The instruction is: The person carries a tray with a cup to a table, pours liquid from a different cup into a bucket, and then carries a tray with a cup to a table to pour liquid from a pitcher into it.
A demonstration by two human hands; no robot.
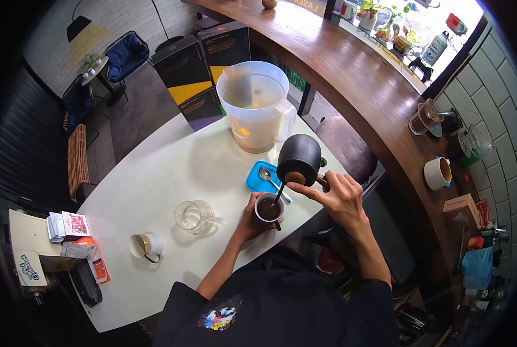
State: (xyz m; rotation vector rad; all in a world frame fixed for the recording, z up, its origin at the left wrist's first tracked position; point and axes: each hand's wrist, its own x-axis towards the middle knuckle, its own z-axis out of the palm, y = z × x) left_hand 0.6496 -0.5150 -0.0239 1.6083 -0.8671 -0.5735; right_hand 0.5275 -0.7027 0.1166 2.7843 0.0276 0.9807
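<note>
My left hand [250, 221] is wrapped round a dark cup [269, 208] that holds brown liquid. Above and to the right, my right hand [340, 198] grips the handle of a black kettle [300, 156], its index finger stretched toward the wooden lid knob. The kettle is tilted, and its thin spout points down into the cup. Just behind the cup, a metal spoon [265, 173] rests across a small blue tray [254, 182]. A large translucent pitcher [252, 110] stands behind the tray on the white table [148, 202].
To the left of the cup stand a glass jug [193, 217] and a white mug [144, 246]. Packets [75, 224] and a black case [87, 282] lie at the left edge. Dark boxes [180, 61] stand behind the table, and a wooden counter [351, 81] curves along the right.
</note>
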